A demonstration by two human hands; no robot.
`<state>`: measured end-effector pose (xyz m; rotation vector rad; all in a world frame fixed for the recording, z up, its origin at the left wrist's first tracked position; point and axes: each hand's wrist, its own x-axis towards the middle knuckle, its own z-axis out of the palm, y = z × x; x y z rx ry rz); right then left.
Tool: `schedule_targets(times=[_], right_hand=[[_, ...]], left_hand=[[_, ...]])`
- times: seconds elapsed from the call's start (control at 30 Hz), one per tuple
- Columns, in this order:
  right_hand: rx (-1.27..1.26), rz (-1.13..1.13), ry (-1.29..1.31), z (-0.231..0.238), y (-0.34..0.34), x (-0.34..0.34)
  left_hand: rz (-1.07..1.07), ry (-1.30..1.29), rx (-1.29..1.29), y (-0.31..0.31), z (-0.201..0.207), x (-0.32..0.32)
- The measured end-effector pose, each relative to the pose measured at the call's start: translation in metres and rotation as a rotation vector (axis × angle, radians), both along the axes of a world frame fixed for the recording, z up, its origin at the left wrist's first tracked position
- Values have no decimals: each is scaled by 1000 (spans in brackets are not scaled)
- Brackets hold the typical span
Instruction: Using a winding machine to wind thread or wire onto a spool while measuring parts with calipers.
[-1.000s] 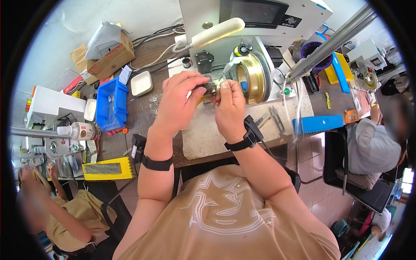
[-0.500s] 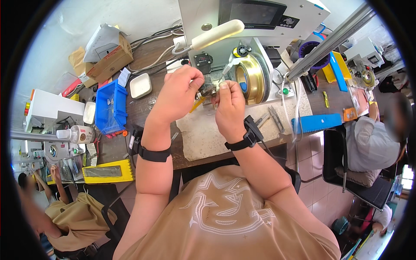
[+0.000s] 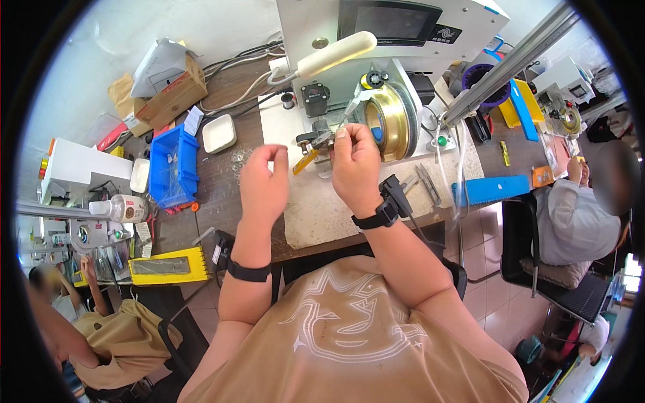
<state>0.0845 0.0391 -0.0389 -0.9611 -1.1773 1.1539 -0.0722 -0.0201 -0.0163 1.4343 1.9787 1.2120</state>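
Observation:
My left hand [image 3: 265, 183] is over the light board's left edge, thumb and bent fingers drawn together; whatever they pinch, if anything, is too small to make out. My right hand [image 3: 356, 162] is at the machine, its thumb and forefinger pressed together at a small metal clamp mechanism [image 3: 322, 140]. What those fingertips grip is hidden. Just right of that hand stands a brass-coloured wheel [image 3: 392, 124]. A yellow-handled part [image 3: 306, 162] sticks out below the mechanism, between my hands. Fine wire-like scraps [image 3: 240, 160] lie on the table beside my left hand.
A white machine [image 3: 463, 27] with a dark screen rises behind, its padded white arm [image 3: 337, 54] overhead. Left are a white dish [image 3: 219, 133], a blue bin [image 3: 173, 166] and a bottle [image 3: 127, 209]. Tweezers [image 3: 428, 184] and a blue tray [image 3: 494, 191] lie right. Co-workers sit at both sides.
My left hand has drawn back from the mechanism, down and to the left, uncovering the clamp and a small dark spool behind it. My right hand stays nearly in place.

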Motion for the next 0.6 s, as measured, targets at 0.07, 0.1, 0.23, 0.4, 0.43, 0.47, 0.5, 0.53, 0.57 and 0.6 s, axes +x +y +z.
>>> schedule_targets(times=[0.07,0.1,0.23,0.4,0.43,0.47,0.5,0.53,0.57,0.6], right_hand=[[-24,-6,-16,-2,0,0],[-1,-5,-23,-3,1,0],[34,16,-31,-7,4,-1],[-51,87,247,-1,-3,-3],[-56,65,237,1,-5,-2],[-125,108,280,3,-7,0],[-212,135,320,5,-10,2],[-218,134,397,6,-17,1],[-242,90,375,7,-23,3],[-260,139,388,8,-29,6]], left_hand=[[-6,60,-21,-12,-5,9],[-54,93,-43,-16,-8,15],[-61,153,46,-19,-20,47],[-82,-115,-252,-20,-17,28],[-45,-85,-97,-19,-17,27],[4,-76,11,-17,-19,32],[-43,-67,60,-18,-21,38],[-54,1,-21,-21,-22,45],[-78,67,-89,-24,-24,52],[-90,265,54,-18,-24,51]])
